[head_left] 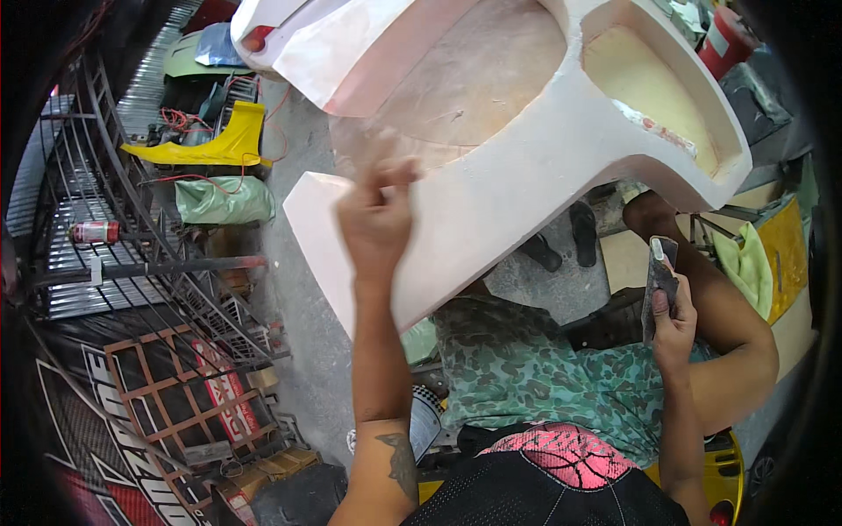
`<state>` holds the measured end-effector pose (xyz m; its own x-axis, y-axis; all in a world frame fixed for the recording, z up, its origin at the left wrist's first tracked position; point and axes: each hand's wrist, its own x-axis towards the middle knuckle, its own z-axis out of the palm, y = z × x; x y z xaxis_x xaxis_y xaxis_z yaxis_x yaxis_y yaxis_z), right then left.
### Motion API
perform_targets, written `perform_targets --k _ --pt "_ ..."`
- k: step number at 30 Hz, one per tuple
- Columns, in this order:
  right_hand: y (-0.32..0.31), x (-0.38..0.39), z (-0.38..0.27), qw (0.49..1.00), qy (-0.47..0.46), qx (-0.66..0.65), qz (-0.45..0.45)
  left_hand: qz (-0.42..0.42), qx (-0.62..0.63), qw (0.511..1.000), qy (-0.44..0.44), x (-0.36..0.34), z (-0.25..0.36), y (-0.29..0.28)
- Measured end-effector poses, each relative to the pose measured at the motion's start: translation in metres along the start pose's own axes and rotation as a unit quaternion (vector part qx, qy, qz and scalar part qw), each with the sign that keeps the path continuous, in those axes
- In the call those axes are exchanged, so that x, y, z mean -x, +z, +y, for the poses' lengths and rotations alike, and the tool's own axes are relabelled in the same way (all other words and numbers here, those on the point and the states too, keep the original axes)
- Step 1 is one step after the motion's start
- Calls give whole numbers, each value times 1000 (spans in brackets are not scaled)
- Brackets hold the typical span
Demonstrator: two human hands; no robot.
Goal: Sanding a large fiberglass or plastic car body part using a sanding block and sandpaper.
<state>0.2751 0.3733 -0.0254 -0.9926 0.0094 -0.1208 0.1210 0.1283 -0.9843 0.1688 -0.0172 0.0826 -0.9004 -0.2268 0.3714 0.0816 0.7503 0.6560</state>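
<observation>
A large pale pinkish-white moulded panel (504, 197) lies in front of me, with a big rounded opening and a yellowish recess at its far right. My left hand (377, 215) hovers over or touches the panel's left end; which of the two I cannot tell. Motion smears its fingers, and I make out nothing held in them. Beside my right knee, my right hand (674, 329) is closed around a sanding block (659, 285) wrapped in dark sandpaper, held upright and apart from the panel. A narrow whitish strip (653, 127) lies along the recess's inner edge.
At left, a yellow curved panel (210, 145) and a pale green bag (224, 201) lie near a black metal rack (149, 270). A white bucket (424, 419) stands by my left side. A yellow-green cloth (747, 267) hangs at right. Black slippers (582, 233) show under the panel.
</observation>
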Motion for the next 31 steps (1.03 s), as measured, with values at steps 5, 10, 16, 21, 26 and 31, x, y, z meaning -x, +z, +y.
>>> perform_targets --k 5,10,16,21,26,31 --pt "18 -2 -18 996 -48 50 -50 60 -229 968 -79 37 -61 -73" --pt "38 -3 -17 991 14 54 -125 -127 -353 921 -108 61 -75 -9" --pt "53 2 -25 988 4 89 -129 -237 -256 935 66 54 -1 51" --pt "67 8 -30 991 20 52 -119 -248 -242 933 100 50 -13 38" --pt "60 8 -27 990 92 -16 -105 -203 -362 907 -75 40 -67 -21" --pt "53 0 -25 990 60 -7 -129 -135 -437 855 -244 38 -112 -67"
